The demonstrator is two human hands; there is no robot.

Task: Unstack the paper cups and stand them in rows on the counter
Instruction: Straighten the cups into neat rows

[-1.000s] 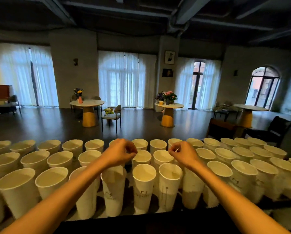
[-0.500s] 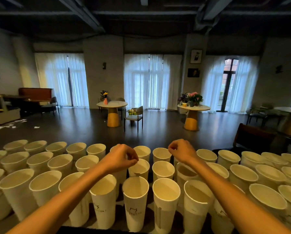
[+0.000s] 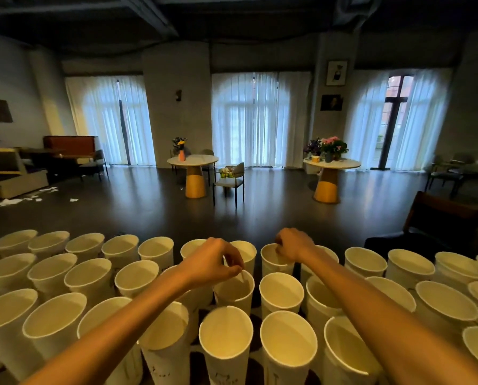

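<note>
Several tall white paper cups stand upright in three rows across the dark counter, which shows only in gaps between them. My left hand hovers over the middle row and pinches the far rim of one cup between thumb and fingers. My right hand reaches to the back row, its curled fingers gripping the rim of another cup. Both forearms stretch over the front row of cups. No stack of nested cups is in view.
Cups fill the counter from the left edge to the right edge, packed close. Beyond the counter lies a dark floor with two round tables, chairs and a dark seat at the right.
The view has turned left and dipped nearer the cups. My right hand moved forward onto a back-row cup's rim; my left hand lowered onto a middle-row cup's rim.
</note>
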